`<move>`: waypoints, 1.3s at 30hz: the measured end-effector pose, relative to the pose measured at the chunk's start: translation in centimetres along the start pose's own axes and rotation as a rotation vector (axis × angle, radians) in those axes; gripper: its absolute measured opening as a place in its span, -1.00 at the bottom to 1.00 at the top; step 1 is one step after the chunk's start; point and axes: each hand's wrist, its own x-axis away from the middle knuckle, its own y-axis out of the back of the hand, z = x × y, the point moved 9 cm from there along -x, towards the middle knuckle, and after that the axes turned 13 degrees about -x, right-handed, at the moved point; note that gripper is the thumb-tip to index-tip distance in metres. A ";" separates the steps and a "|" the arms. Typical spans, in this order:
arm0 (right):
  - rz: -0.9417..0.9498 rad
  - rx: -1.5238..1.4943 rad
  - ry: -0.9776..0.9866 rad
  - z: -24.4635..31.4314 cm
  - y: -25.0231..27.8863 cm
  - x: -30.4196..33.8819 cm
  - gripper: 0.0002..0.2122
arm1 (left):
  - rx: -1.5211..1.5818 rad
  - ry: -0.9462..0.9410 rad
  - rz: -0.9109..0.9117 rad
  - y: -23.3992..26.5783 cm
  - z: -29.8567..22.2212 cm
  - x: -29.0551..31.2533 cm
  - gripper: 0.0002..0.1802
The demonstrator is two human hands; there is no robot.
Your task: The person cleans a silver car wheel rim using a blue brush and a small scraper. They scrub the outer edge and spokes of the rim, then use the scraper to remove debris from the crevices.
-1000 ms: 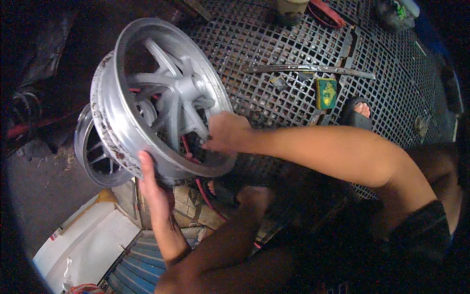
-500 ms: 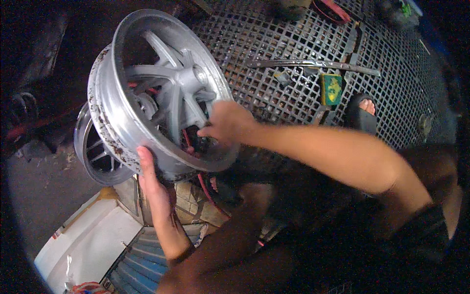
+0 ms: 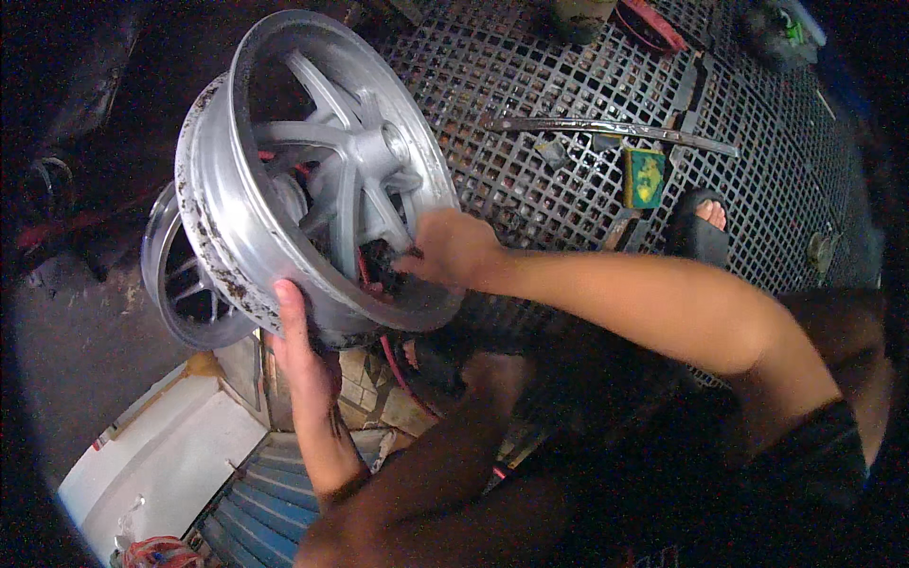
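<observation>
A silver spoked wheel rim (image 3: pixel 224 180) is tilted up in front of me, its outer band speckled with dark, flaking patches. My left hand (image 3: pixel 308 355) grips its lower edge, with the thumb lying against the outer band and the other fingers hidden behind. Inside the rim, my right hand (image 3: pixel 457 249) is closed at the lower end of a spoke, near the right inner wall. Whatever its curled fingers hold, if anything, is hidden. Behind the first rim leans a second silver wheel rim (image 3: pixel 163 301), partly covered by it.
A black grid mat (image 3: pixel 530 76) covers the floor, bearing a long metal strip (image 3: pixel 606 127), a green-and-yellow sponge (image 3: pixel 645 180) and a red brush-like object (image 3: pixel 653 26). At lower left are a white panel (image 3: pixel 180 435) and a blue ribbed surface (image 3: pixel 265 497). A sandalled foot (image 3: pixel 708 213) rests at right.
My right hand has shifted slightly right along the inside of the rim. The rim sits a little higher and further right in view, and my left hand keeps its grip.
</observation>
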 end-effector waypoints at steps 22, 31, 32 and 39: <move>-0.116 0.000 0.068 1.4 1.0 -0.4 -0.47 | -0.011 0.048 0.005 0.6 0.6 0.6 -0.19; 0.035 -0.032 -0.071 2.4 2.9 -3.5 -0.42 | 0.028 0.064 0.146 -0.9 0.0 0.6 -0.18; 0.107 -0.035 -0.044 1.4 1.3 -2.5 -0.40 | -0.020 0.035 0.077 -0.1 -0.1 0.6 -0.18; 0.019 -0.072 0.122 2.7 2.7 -3.2 -0.40 | -0.031 0.023 0.019 0.5 -0.1 0.7 -0.20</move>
